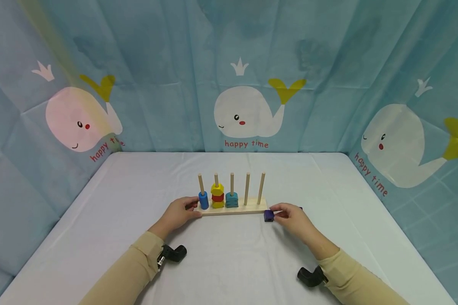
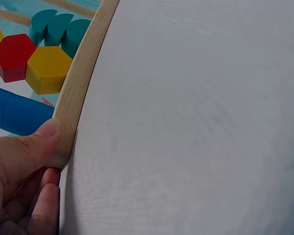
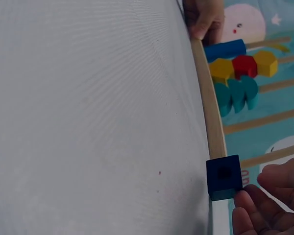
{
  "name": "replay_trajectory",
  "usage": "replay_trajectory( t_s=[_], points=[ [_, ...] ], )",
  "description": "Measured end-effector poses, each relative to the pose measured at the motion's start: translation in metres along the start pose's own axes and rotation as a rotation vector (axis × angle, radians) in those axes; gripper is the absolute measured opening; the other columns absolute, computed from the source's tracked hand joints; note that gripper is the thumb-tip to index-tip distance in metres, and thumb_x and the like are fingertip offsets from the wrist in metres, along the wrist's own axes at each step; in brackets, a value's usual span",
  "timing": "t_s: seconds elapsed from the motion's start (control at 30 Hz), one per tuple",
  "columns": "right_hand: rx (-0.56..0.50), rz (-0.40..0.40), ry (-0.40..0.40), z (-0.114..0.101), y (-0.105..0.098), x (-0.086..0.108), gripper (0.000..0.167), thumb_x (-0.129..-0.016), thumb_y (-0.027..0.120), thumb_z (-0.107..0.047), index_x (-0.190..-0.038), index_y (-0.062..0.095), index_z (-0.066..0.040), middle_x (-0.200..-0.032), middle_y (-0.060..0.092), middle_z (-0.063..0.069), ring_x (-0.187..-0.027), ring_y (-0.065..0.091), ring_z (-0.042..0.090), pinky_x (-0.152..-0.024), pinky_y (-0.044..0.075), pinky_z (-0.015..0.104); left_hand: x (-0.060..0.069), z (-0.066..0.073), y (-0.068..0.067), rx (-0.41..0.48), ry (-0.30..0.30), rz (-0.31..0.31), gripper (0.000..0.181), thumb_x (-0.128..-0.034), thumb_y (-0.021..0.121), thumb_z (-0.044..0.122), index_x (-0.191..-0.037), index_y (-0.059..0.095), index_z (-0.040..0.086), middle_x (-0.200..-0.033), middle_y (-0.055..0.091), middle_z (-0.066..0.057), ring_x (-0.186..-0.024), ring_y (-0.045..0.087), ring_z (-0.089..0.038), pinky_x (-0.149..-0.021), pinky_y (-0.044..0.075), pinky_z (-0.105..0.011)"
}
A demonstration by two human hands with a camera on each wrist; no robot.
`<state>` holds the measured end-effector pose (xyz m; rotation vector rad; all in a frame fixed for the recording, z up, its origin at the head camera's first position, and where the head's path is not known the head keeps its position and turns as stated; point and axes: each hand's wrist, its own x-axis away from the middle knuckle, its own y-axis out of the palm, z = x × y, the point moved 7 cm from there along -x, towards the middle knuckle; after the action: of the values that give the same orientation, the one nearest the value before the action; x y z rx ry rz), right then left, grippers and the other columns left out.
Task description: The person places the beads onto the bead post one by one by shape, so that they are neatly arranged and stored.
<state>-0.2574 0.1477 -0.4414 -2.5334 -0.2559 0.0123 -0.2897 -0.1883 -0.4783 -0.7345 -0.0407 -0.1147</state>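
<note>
A wooden peg board [image 1: 234,211] with several upright pegs stands on the white table. My left hand [image 1: 180,213] grips its left end, the thumb [image 2: 48,133] pressing on the front edge. On the pegs, from the left, are blue cylinders [image 1: 203,201], yellow and red hexagonal blocks [image 1: 217,196], and teal scalloped blocks [image 1: 231,200]. The two right pegs are bare. At the board's right front corner is a dark purple cube [image 1: 269,216], its hole facing me. My right hand [image 1: 293,217] holds the cube by its right side; part of this hold is hidden.
A bit of another dark purple piece [image 1: 300,208] shows behind my right hand. The white tablecloth [image 1: 229,262] lies under everything. Light blue curtains [image 1: 168,114] with whale prints stand behind and at both sides. Black camera mounts [image 1: 311,277] hang at both wrists.
</note>
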Motion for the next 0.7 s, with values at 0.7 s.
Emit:
replay_trajectory(
  t_s=[0.7],
  points=[
    [0.064, -0.149, -0.094, -0.001, 0.020, -0.003, 0.036, -0.073, 0.072, 0.001, -0.108, 0.065, -0.005, -0.083, 0.057, 0.004, -0.071, 0.051, 0.015, -0.057, 0.044, 0.025, 0.001, 0.002, 0.000, 0.003, -0.012, -0.001, 0.056, -0.0759, 0.075, 0.026, -0.126, 0.056, 0.011, -0.112, 0.062, -0.003, -0.100, 0.056, -0.014, -0.088, 0.047, -0.033]
  ],
)
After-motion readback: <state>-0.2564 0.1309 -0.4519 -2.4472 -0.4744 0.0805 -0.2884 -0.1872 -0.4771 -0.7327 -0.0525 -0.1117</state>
